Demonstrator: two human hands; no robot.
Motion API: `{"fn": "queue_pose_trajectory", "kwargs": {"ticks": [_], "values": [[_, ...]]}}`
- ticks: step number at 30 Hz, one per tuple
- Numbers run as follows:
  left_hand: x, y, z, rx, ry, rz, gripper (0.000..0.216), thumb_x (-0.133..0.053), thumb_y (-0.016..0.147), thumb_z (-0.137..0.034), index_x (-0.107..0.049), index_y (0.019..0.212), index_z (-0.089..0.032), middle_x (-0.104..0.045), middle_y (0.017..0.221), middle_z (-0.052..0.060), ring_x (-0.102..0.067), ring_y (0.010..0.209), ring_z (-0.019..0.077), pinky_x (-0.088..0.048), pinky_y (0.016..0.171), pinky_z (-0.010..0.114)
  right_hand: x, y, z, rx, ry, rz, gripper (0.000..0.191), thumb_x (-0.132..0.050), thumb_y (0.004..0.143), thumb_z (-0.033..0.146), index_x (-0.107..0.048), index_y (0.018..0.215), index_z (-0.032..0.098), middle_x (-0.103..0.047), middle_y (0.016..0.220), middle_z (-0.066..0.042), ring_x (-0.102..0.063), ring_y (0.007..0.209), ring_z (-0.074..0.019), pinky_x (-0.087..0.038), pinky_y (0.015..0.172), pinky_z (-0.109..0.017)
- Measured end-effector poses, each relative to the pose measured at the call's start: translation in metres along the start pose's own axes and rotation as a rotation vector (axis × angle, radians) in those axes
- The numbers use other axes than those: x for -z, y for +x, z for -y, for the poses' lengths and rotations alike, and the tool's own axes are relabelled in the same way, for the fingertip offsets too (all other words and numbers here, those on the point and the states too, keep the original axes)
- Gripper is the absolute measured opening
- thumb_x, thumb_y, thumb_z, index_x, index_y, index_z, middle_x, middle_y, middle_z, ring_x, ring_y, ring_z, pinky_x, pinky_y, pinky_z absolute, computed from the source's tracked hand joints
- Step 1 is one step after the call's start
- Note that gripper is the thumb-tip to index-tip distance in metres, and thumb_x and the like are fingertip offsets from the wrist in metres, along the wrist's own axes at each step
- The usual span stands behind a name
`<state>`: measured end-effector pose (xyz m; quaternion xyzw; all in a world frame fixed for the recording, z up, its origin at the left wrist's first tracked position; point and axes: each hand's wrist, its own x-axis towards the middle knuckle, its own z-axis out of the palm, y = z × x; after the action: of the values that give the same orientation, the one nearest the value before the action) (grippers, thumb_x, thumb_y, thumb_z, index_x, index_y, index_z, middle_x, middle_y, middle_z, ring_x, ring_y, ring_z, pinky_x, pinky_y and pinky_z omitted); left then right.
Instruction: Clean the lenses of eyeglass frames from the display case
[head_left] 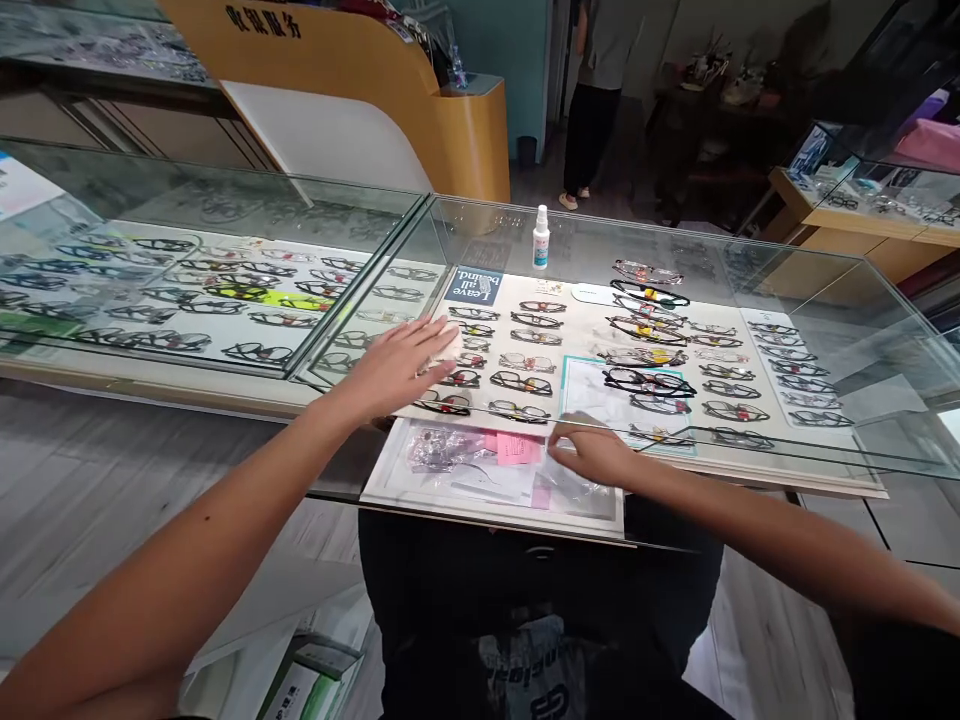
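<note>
Where left grip [405, 362] rests, white cloth [451, 345] lies beneath.

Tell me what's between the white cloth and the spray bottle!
The head view shows bare glass top between the cloth under the left hand and the bottle; beneath the glass lie a blue card and eyeglasses.

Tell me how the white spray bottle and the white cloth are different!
The spray bottle stands upright on its own, while the cloth lies under the left hand. The bottle has a firm, narrow shape with a cap, but the cloth looks soft and crumpled. The bottle shows a coloured label; the cloth shows none. Both are mostly white and on the glass counter top.
</note>
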<state>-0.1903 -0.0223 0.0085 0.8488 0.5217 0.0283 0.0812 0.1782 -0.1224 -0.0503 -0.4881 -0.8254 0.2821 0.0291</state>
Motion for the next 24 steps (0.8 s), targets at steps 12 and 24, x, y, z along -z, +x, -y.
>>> {"fn": "queue_pose_trajectory", "kwargs": {"ticks": [12, 24], "values": [[-0.008, 0.003, 0.028, 0.186, -0.155, -0.205, 0.076, -0.027, 0.116, -0.064, -0.057, 0.173, -0.024, -0.042, 0.187, 0.005, -0.027, 0.178, 0.0345, -0.019, 0.146, 0.057, -0.032, 0.136, -0.016, -0.034, -0.311, 0.011, 0.040, -0.078, 0.103, 0.045, -0.084, 0.131, 0.016, -0.068, 0.155, -0.020, -0.051, 0.154, -0.0409, -0.040, 0.129, -0.050], [-0.006, 0.002, 0.026, 0.190, -0.190, -0.215, 0.073, -0.029, 0.116, -0.065, -0.059, 0.171, -0.028, -0.045, 0.186, 0.003, -0.030, 0.176, 0.0357, -0.020, 0.145, 0.059, -0.027, 0.165, -0.004, -0.092, -0.409, 0.094, 0.031, -0.062, 0.105, 0.021, -0.088, 0.116, 0.007, -0.083, 0.129, -0.023, -0.066, 0.133, -0.0375, -0.039, 0.122, -0.046]]}}
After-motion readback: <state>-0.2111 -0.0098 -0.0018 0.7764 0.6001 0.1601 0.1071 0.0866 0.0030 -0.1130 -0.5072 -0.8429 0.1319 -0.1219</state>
